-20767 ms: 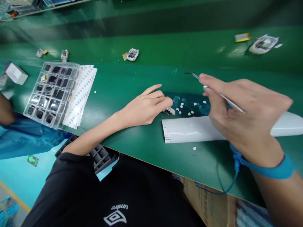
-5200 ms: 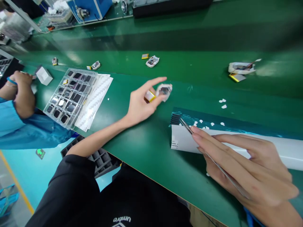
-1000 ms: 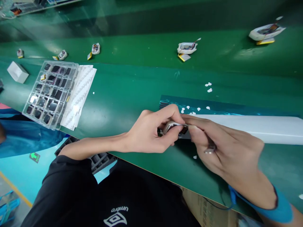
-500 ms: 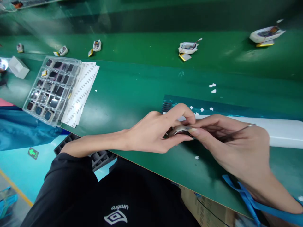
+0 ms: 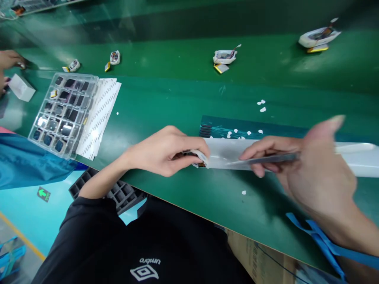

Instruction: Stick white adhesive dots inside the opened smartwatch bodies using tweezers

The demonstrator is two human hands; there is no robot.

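My left hand (image 5: 167, 152) pinches a small white device housing (image 5: 201, 156) between thumb and fingers; dark parts show inside, and much of it is hidden. To its right, my right hand (image 5: 314, 169) holds metal tweezers (image 5: 274, 158) lying across its fingers, tip toward the left hand. The right thumb is lifted and blurred. Behind the hands, a white strip (image 5: 223, 148) lies beside a blue film sheet (image 5: 251, 127) dotted with small white stickers (image 5: 249, 133).
Several white housings with yellow-edged batteries (image 5: 225, 57) stand along the back. A clear compartment tray (image 5: 63, 114) of small dark-faced parts lies left on printed white sheets (image 5: 99, 114). Another person's hand (image 5: 11, 59) is at the far left near a white box (image 5: 22, 87).
My hands have come apart: the left moved left with the housing, the right drew away to the right with the tweezers, its thumb lifting. Another person's hand has appeared at far left.
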